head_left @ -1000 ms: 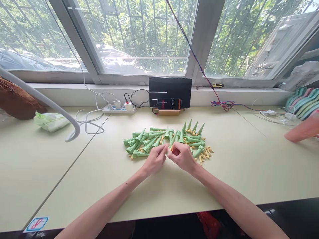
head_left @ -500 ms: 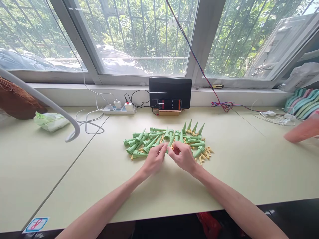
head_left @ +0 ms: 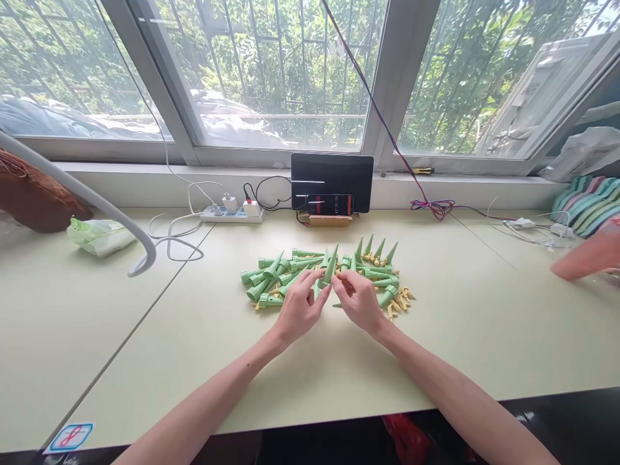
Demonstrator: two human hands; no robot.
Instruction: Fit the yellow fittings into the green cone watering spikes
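Note:
A green plastic spike (head_left: 331,263) stands point-up between my hands, tilted slightly. Its wide collar is pinched by the thumb and fingers of my left hand (head_left: 303,302). The closed fingertips of my right hand (head_left: 359,299) meet the same collar from the right; anything small inside them is hidden. Around my left hand lie several green spikes (head_left: 264,284) in a loose pile. More spikes (head_left: 380,272) lie beyond my right hand, beside small yellow nozzles (head_left: 400,302).
At the back of the pile several spikes (head_left: 389,253) stand point-up. A phone (head_left: 330,204) leans against a dark tablet (head_left: 332,174) by the window. A power strip (head_left: 232,213) with cables sits left of them. A white curved tube (head_left: 140,248) hangs at the left.
The spike between my hands has come up more upright, its point now higher. My left fingers have opened wider around its collar. The yellow piece seen by my right fingers no longer shows.

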